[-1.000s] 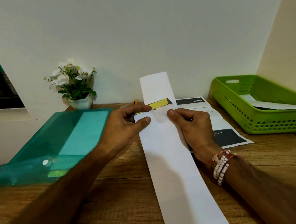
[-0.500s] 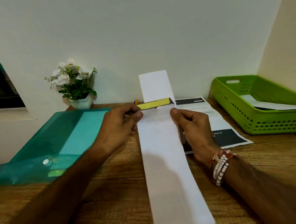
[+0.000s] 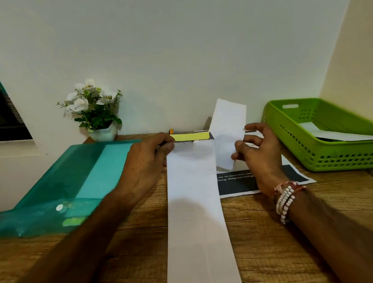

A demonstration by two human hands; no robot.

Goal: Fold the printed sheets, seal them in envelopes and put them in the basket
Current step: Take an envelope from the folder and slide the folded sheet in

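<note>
A long white envelope [image 3: 196, 221] lies lengthwise on the wooden table, its flap with a yellow adhesive strip [image 3: 190, 136] at the far end. My left hand [image 3: 146, 161] pinches the envelope's far left corner beside the strip. My right hand [image 3: 259, 154] pinches the lower edge of a folded white sheet [image 3: 228, 132], which stands tilted just right of the envelope's mouth. Under that hand a printed sheet [image 3: 238, 183] with dark blocks lies flat. The green basket [image 3: 297, 152] at the right holds a white envelope [image 3: 341, 137].
A teal plastic folder [image 3: 70, 183] covers the table's left side. A white pot of flowers [image 3: 101, 127] stands against the back wall, with a small orange object [image 3: 171, 131] beside the flap. Walls close off the back and the right.
The folded sheet stood upright at the envelope's mouth; my right hand now holds it tilted off to the right. My left hand's grip has moved to the flap corner.
</note>
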